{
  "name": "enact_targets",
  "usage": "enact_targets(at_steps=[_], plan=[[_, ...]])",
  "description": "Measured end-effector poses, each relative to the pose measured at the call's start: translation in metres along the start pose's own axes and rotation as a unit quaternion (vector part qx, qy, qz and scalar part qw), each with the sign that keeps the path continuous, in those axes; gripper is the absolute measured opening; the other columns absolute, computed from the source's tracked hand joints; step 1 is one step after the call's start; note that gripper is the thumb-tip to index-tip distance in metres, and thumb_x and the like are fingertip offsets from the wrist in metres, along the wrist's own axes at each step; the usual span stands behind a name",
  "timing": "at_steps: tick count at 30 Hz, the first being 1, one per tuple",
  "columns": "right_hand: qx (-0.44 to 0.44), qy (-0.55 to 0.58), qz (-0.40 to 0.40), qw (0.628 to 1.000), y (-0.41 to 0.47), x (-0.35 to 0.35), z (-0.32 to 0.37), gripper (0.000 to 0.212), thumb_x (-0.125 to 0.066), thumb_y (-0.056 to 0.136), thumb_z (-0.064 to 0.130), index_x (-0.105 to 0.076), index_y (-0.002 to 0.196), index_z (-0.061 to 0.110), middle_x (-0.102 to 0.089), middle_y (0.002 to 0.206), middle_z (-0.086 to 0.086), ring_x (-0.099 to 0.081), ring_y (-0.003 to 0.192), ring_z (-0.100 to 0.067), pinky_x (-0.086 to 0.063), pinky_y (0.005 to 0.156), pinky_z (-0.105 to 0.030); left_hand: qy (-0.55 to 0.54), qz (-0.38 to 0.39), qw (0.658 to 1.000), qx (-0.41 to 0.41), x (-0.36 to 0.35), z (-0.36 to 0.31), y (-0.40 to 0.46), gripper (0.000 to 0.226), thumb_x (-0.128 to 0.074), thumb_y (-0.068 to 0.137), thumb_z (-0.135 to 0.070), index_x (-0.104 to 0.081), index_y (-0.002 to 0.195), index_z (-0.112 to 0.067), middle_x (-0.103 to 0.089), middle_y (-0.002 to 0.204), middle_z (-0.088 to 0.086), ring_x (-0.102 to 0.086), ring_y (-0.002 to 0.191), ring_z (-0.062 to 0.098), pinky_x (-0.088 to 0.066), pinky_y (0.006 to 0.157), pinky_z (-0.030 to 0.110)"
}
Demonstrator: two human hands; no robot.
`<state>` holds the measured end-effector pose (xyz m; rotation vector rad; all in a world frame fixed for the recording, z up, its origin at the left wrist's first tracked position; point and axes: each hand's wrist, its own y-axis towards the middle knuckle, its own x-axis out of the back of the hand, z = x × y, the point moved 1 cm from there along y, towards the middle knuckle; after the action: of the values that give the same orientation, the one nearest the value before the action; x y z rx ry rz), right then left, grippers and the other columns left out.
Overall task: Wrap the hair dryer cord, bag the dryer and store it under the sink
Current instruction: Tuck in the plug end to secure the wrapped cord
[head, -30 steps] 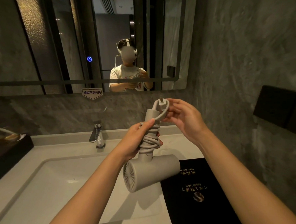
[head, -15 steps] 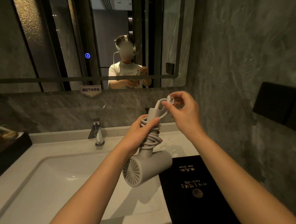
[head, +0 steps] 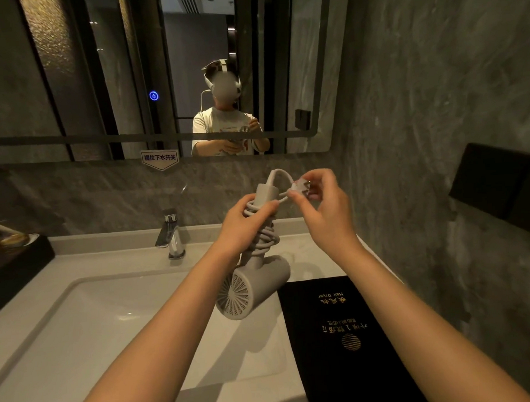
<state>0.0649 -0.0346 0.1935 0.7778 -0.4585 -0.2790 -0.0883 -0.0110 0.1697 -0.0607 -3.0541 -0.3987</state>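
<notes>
I hold a pale grey hair dryer [head: 256,287] upside down above the sink, its handle pointing up and its grille facing me. Its cord [head: 267,239] is coiled in several turns around the handle. My left hand [head: 243,226] grips the handle over the coils. My right hand [head: 322,210] pinches the plug [head: 300,186] at the cord's end, just right of the handle tip, with a short loop arching over the top. A black hair dryer bag [head: 341,341] with gold lettering lies flat on the counter at the right.
A white sink basin [head: 80,333] fills the lower left, with a chrome faucet [head: 172,236] behind it. A dark tray [head: 12,260] sits at the left edge. A mirror [head: 97,71] hangs above; a black wall panel [head: 502,188] is on the right.
My right hand has drawn the plug from the handle's tip out to the right and lowered it a little. The dryer's body has swung so that its grille faces me more.
</notes>
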Motion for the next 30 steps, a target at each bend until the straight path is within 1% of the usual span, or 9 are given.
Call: enact_targets(at_steps=[3,8,12,14,17,21,26,28,30], plan=[[-0.025,0.05,-0.034,0.998,-0.01,-0.003,-0.003,0.027,-0.069,0.084,0.022,-0.05,0.103,0.02,-0.059,0.094,0.01,-0.061,0.087,-0.001,-0.049,0.075,-0.012,0.023,-0.011,0.999,-0.03,0.004,0.001,0.001,0.018,-0.068,0.085,-0.031,-0.063,0.101,-0.024,-0.07,0.086,0.005,-0.067,0.078,0.016,-0.054,0.07,0.027],[-0.071,0.147,-0.082,0.983,-0.026,-0.005,-0.001,0.027,-0.074,0.079,0.015,-0.054,0.099,0.017,-0.065,0.097,0.007,-0.064,0.091,-0.002,-0.051,0.08,-0.015,0.04,-0.014,0.998,-0.043,0.003,0.003,0.004,0.017,-0.07,0.083,-0.032,-0.064,0.097,-0.024,-0.071,0.09,0.008,-0.069,0.082,0.02,-0.056,0.075,0.033],[-0.108,0.199,-0.064,0.972,-0.037,-0.002,-0.005,0.03,-0.076,0.076,0.008,-0.055,0.093,0.02,-0.067,0.099,0.0,-0.067,0.094,-0.007,-0.054,0.085,-0.023,0.044,0.002,0.997,-0.056,0.001,0.004,0.002,0.025,-0.07,0.083,-0.028,-0.064,0.105,-0.017,-0.07,0.089,0.009,-0.067,0.075,0.014,-0.056,0.064,0.022],[-0.108,0.185,-0.043,0.976,-0.041,-0.001,-0.008,0.033,-0.078,0.073,0.007,-0.053,0.09,0.02,-0.066,0.096,0.0,-0.068,0.09,-0.009,-0.055,0.083,-0.025,0.03,-0.004,0.998,-0.052,0.0,0.004,0.001,0.031,-0.069,0.084,-0.029,-0.063,0.109,-0.012,-0.069,0.088,0.009,-0.066,0.073,0.015,-0.055,0.062,0.021],[-0.084,0.132,-0.036,0.987,-0.045,-0.003,-0.011,0.033,-0.079,0.073,0.009,-0.053,0.093,0.017,-0.066,0.089,0.004,-0.068,0.082,-0.008,-0.056,0.077,-0.025,-0.038,-0.007,0.999,-0.017,-0.004,0.001,0.0,0.033,-0.068,0.085,-0.035,-0.062,0.108,-0.013,-0.07,0.086,0.007,-0.067,0.072,0.017,-0.055,0.065,0.029],[-0.005,0.013,-0.045,0.999,-0.05,-0.01,-0.012,0.027,-0.073,0.078,0.025,-0.055,0.096,0.016,-0.064,0.096,0.001,-0.063,0.087,-0.012,-0.054,0.076,-0.032,-0.039,0.015,0.999,-0.013,-0.009,-0.002,0.001,0.037,-0.066,0.084,-0.042,-0.06,0.113,-0.019,-0.072,0.1,0.009,-0.07,0.089,0.022,-0.057,0.078,0.035],[0.094,-0.064,-0.055,0.992,-0.051,-0.01,-0.009,0.019,-0.059,0.089,0.027,-0.066,0.093,0.01,-0.067,0.098,0.0,-0.06,0.093,-0.013,-0.051,0.077,-0.031,-0.051,0.036,0.998,-0.008,-0.012,-0.005,-0.003,0.041,-0.063,0.085,-0.043,-0.059,0.115,-0.015,-0.071,0.098,0.01,-0.069,0.082,0.019,-0.058,0.068,0.026],[0.081,-0.051,-0.061,0.994,-0.046,-0.008,-0.01,0.012,-0.065,0.086,0.023,-0.07,0.089,0.012,-0.067,0.093,0.001,-0.06,0.092,-0.014,-0.05,0.077,-0.032,-0.044,0.045,0.998,0.001,-0.012,-0.004,-0.003,0.048,-0.063,0.079,-0.053,-0.06,0.112,-0.018,-0.071,0.098,0.01,-0.069,0.083,0.02,-0.058,0.073,0.031],[0.021,0.03,-0.049,0.998,-0.04,-0.006,-0.009,0.008,-0.071,0.081,0.02,-0.072,0.087,0.015,-0.065,0.091,0.002,-0.061,0.09,-0.013,-0.052,0.079,-0.033,-0.06,0.07,0.996,0.02,-0.012,-0.003,-0.004,0.059,-0.065,0.067,-0.06,-0.06,0.11,-0.02,-0.071,0.095,0.008,-0.069,0.083,0.02,-0.057,0.075,0.033]])
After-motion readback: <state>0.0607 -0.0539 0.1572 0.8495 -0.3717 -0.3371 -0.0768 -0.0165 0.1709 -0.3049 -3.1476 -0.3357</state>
